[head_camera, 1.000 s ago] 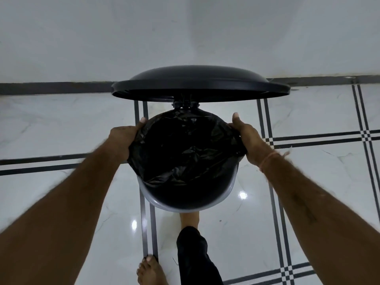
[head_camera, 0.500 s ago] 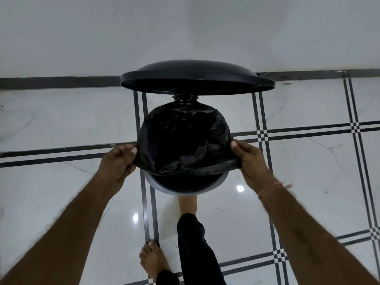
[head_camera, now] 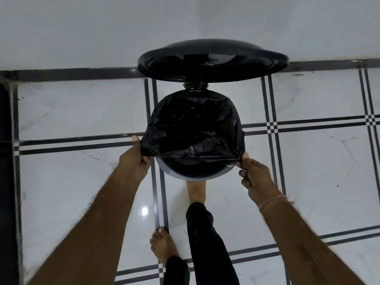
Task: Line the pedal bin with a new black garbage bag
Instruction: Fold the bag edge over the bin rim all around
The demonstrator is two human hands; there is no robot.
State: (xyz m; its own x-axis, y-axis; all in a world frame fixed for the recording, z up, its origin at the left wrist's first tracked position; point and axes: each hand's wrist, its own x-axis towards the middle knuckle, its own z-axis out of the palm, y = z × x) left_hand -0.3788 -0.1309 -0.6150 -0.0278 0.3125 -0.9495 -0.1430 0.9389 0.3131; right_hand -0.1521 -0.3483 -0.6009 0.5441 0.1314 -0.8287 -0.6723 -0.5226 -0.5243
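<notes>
A round pedal bin (head_camera: 195, 177) stands on the floor with its black lid (head_camera: 211, 60) raised at the far side. A black garbage bag (head_camera: 193, 128) sits in the bin, its mouth folded over the far and side parts of the rim. The near rim shows bare below the bag's front edge. My left hand (head_camera: 136, 159) pinches the bag's near left corner. My right hand (head_camera: 256, 175) pinches the near right corner, stretching the front edge taut between them. My foot (head_camera: 196, 192) is on the floor just under the bin's near side, where the pedal is hidden.
White marble floor (head_camera: 82, 182) with black inlay lines surrounds the bin. A white wall (head_camera: 102, 27) with a dark skirting strip runs just behind the lid. My other bare foot (head_camera: 162, 247) stands nearer me. A dark edge (head_camera: 5, 161) borders the far left.
Both hands slid along the rim from the bin's sides toward its near edge, pulling the bag's front edge with them. The lid has tipped a little further open.
</notes>
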